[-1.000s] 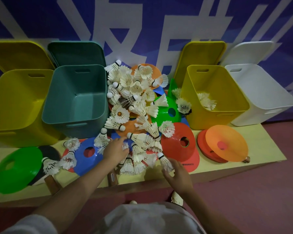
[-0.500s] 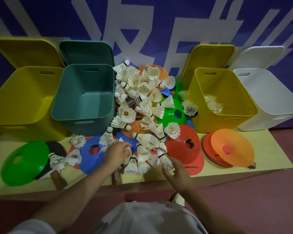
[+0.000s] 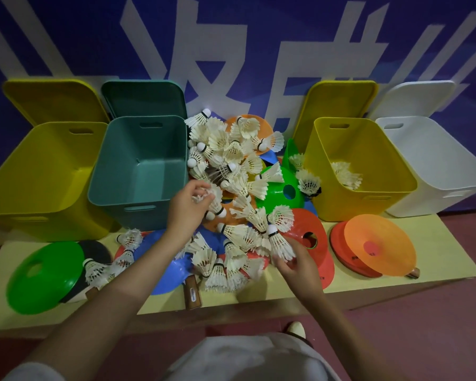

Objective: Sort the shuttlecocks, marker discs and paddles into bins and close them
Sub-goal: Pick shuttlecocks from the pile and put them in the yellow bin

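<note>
Shuttlecocks (image 3: pixel 231 166): white feathered, heaped mid-worktop between the teal bin (image 3: pixel 140 171) and the right yellow bin (image 3: pixel 360 171), overlapping so closely that no count can be made. Left hand (image 3: pixel 187 207): fingers curled on a shuttlecock at the heap's left edge, just beside the teal bin's near right corner; how much it grasps is hidden by feathers. Right hand (image 3: pixel 294 265): fingers pinching the feather skirt of one shuttlecock (image 3: pixel 279 243) at the heap's near right, cork end pointing away. A few more shuttlecocks lie inside the right yellow bin, partly hidden by its wall; three or so lie apart at near left beside the green disc (image 3: pixel 44 276). Marker discs: green at near left; blue (image 3: pixel 173 268) largely under the left forearm and feathers; green (image 3: pixel 286 188), red (image 3: pixel 311 237) and an orange one (image 3: pixel 256 122) at the far side, each partly buried. Orange disc (image 3: pixel 379 243) at right covers a red paddle (image 3: pixel 341 248), only its edge and handle tip showing. A dark paddle (image 3: pixel 94 251) lies mostly under the near-left green disc; a wooden handle (image 3: pixel 193 295) juts from the heap, its blade hidden. Left yellow bin (image 3: pixel 39 177) cut off at the frame edge; white bin (image 3: pixel 434 166) likewise at right. Lids stand open against the blue wall (image 3: pixel 66 37). Worktop (image 3: pixel 437 259): pale yellow.
</note>
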A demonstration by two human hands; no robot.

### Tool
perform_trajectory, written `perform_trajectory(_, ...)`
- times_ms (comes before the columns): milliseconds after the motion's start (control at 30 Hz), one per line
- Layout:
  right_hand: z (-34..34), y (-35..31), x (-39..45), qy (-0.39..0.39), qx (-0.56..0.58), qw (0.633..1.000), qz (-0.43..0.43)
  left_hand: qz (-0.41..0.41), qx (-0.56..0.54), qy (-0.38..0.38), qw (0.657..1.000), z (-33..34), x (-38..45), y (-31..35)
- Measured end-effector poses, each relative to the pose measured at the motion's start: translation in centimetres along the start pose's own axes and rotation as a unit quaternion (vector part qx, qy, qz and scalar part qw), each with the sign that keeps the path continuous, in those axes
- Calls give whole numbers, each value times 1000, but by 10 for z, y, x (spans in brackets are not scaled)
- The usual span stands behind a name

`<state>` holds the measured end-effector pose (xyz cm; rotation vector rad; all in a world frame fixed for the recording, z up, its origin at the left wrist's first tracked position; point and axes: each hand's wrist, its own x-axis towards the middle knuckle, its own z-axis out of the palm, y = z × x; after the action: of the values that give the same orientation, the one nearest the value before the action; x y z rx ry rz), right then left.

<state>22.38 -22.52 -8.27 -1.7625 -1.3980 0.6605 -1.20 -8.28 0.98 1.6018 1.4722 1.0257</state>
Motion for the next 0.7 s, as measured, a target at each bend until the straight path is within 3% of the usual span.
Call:
perform_trajectory(333, -79, -21, 40, 90, 62, 994, -13, 82, -86, -25, 993, 68, 36, 77)
perform_trajectory(567, -186, 28, 115, 194, 56, 979, 28, 97, -98, -73, 988, 173, 66, 137)
perform_trajectory(700, -243, 68, 156, 214, 6, 975, 54, 87, -70, -99, 989, 251, 84, 166)
